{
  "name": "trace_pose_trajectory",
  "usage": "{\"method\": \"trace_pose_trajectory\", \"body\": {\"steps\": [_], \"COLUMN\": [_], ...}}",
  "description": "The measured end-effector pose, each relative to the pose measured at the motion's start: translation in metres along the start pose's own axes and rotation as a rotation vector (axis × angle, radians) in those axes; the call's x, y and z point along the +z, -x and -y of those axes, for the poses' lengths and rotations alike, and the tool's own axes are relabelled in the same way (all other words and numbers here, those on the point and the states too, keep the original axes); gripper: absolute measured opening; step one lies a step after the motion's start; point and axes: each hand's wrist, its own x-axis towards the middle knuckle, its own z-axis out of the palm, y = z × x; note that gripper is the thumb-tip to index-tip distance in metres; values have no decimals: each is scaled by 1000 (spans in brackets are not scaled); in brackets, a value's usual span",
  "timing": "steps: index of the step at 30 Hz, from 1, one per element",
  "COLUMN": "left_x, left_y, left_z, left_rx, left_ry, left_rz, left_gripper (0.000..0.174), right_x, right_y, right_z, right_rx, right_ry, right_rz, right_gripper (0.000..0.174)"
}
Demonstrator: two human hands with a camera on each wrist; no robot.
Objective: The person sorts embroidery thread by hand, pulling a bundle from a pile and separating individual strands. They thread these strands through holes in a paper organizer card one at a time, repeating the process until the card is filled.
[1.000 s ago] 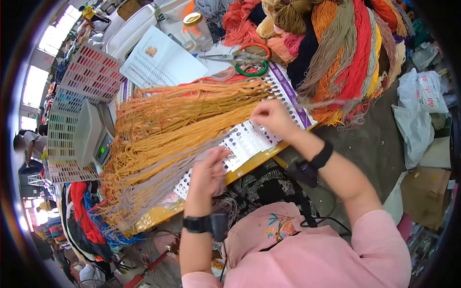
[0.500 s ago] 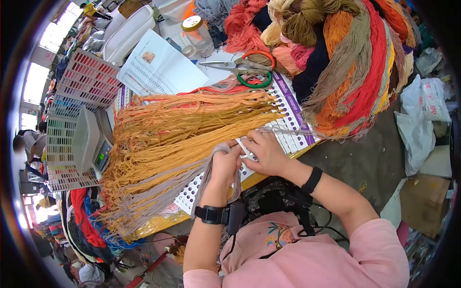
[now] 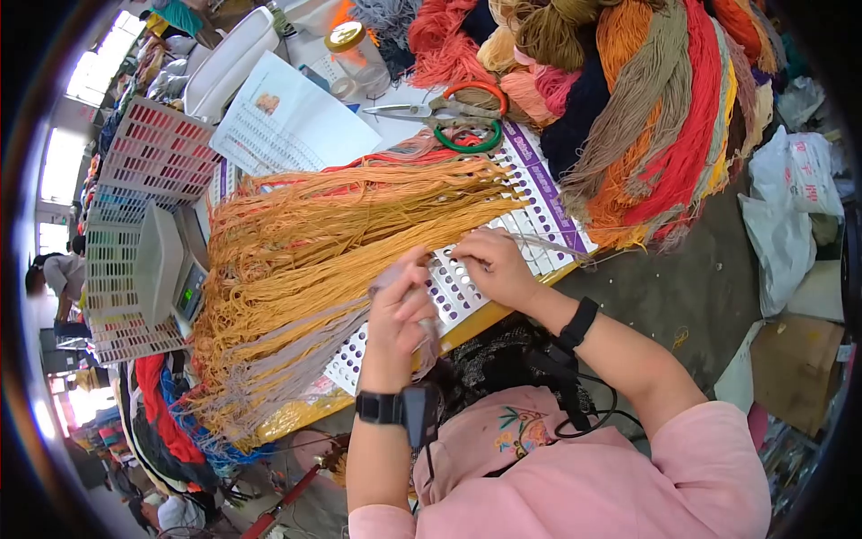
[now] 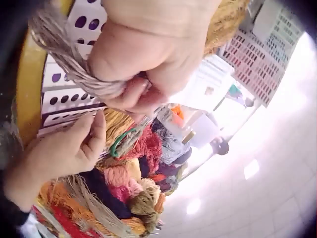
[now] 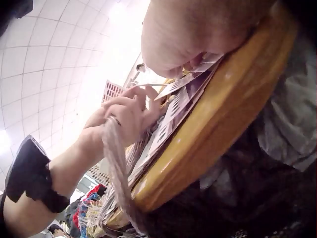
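Note:
My left hand (image 3: 400, 314) grips a loose grey-mauve thread skein (image 4: 69, 57), its fingers curled round it in the left wrist view. The skein hangs below that hand in the right wrist view. My right hand (image 3: 498, 269) has thumb and fingertips pinched together at the edge of a white punched card (image 3: 452, 286). In the right wrist view a thin pale thread (image 5: 154, 85) runs between the two hands. Ochre and orange threads (image 3: 359, 238) lie in long rows to the left of the cards, with grey threads nearest me.
Scissors (image 3: 489, 137) with orange and green handles lie behind the threads, beside a printed sheet (image 3: 296, 117) and a lidded jar (image 3: 359, 58). Coloured skeins (image 3: 633, 117) are heaped at the right. A scale (image 3: 166, 269) and colour chart (image 3: 162, 148) stand left.
Half a second ago both hands met at a small white card piece. Since then the left hand has lifted and drawn apart with its skein, while the right has stayed by the card edge.

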Motion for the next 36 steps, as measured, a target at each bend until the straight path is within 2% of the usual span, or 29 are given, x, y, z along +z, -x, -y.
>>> {"method": "trace_pose_trajectory", "body": {"steps": [1, 3, 4, 6, 8, 9, 10, 11, 12, 14, 16, 17, 18, 20, 22, 24, 25, 26, 28, 29, 30, 31, 32, 33, 34, 35, 36], "left_x": [4, 8, 8, 9, 23, 8, -9, -28, -55, -102, -118, -144, -86, -70, -62, -78, -83, -88, -116, -131, -119, -114, -104, -91, -79, -68, -59], "left_y": [-9, -22, -20, -6, 40, 69, 103, 135, 172, 253, 328, 377, 382, 441, 498, 562, 590, 618, 669, 696, 705, 710, 711, 707, 697, 680, 652], "left_z": [4, 15, 14, -1, -39, -67, -99, -128, -155, -209, -228, -244, -215, -211, -217, -232, -242, -251, -270, -279, -276, -277, -274, -267, -258, -249, -238], "left_rx": [-41, -109, -55, 55, 72, 134, 227, 402, 493, 699, 917, 964, 983, 1037, 1116, 1246, 1293, 1312, 1222, 1167, 1191, 1213, 1245, 1274, 1303, 1323, 1343], "left_ry": [-224, -705, -865, -1189, -921, -802, -674, -530, -475, -72, -54, -81, -68, -227, -270, -361, -364, -279, -414, -503, -516, -502, -487, -468, -429, -376, -309], "left_rz": [-16, -97, -182, -352, -533, -495, -502, -594, -616, -563, -702, -686, -671, -577, -589, -574, -544, -482, -381, -328, -377, -423, -478, -523, -562, -599, -643], "left_gripper": [22, 25, 23, 19, 11, 13, 6, 4, 7, 15, 19, 26, 32, 37, 37, 37, 37, 36, 35, 34, 34, 33, 33, 33, 33, 33, 33], "right_x": [3, 3, 2, -3, -3, -2, -1, 0, 2, 4, 8, 9, 9, 10, 12, 6, 0, -14, -56, -87, -124, -157, -191, -237, -278, -284, -285], "right_y": [2, 1, 1, 2, 0, 1, 1, 1, 1, 2, 3, 3, 3, 2, 1, 2, 4, 6, 14, 19, 23, 29, 39, 52, 65, 69, 73], "right_z": [-3, -5, -6, -1, 10, 9, 9, 10, 12, 10, 5, 6, 9, 12, 13, 10, 9, 12, 19, 20, 27, 23, 19, -13, -24, -20, -13], "right_rx": [50, 20, 9, -26, -42, -3, 15, 31, 45, 29, -41, -52, -61, -83, -135, -118, 33, 129, 325, 235, 298, 296, 380, 241, 319, 118, 102], "right_ry": [-123, -100, -87, 143, 274, 278, 302, 324, 344, 368, 400, 400, 399, 424, 405, 360, 205, 143, -2, 45, 137, -58, 99, 339, 414, 434, 455], "right_rz": [-57, -74, -85, 33, 87, 162, 163, 167, 175, 178, 128, 115, 104, 106, 116, 137, 148, 165, 202, 148, 68, -177, -425, -533, -470, -602, -550], "right_gripper": [12, 12, 12, 22, 31, 39, 38, 37, 36, 37, 36, 36, 36, 37, 34, 31, 25, 23, 19, 17, 16, 17, 19, 23, 28, 31, 33]}}
